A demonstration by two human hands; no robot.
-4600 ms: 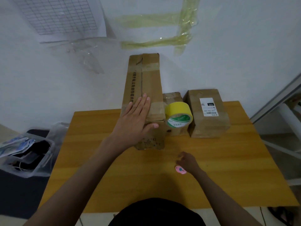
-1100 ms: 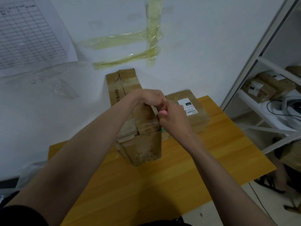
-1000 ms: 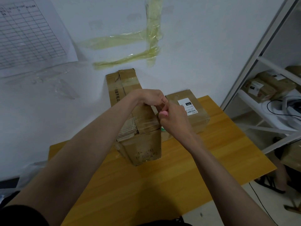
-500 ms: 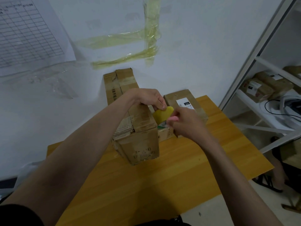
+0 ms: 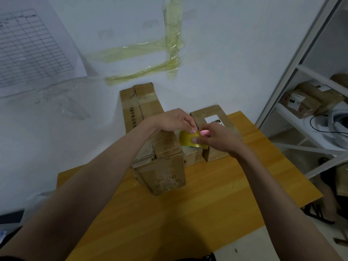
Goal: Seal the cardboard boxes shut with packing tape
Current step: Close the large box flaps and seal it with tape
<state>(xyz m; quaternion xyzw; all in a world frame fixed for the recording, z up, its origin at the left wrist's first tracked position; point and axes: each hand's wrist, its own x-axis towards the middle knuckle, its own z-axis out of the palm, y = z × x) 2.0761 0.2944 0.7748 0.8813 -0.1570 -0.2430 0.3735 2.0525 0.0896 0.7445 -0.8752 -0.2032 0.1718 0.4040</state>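
A smooth wooden table (image 5: 197, 213) bears a long, creased cardboard box (image 5: 156, 151). Above its right edge, the left hand (image 5: 175, 120) pinches glossy yellow tape (image 5: 188, 139); the right hand (image 5: 218, 137) grips a pink cutter (image 5: 204, 132), mostly hidden. A labelled box (image 5: 212, 114) sits behind.

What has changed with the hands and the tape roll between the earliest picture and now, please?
The left hand has left the tall box top and now pinches the yellow tape roll. The right hand lifted the pink cutter from the table to the roll. The boxes stay put.
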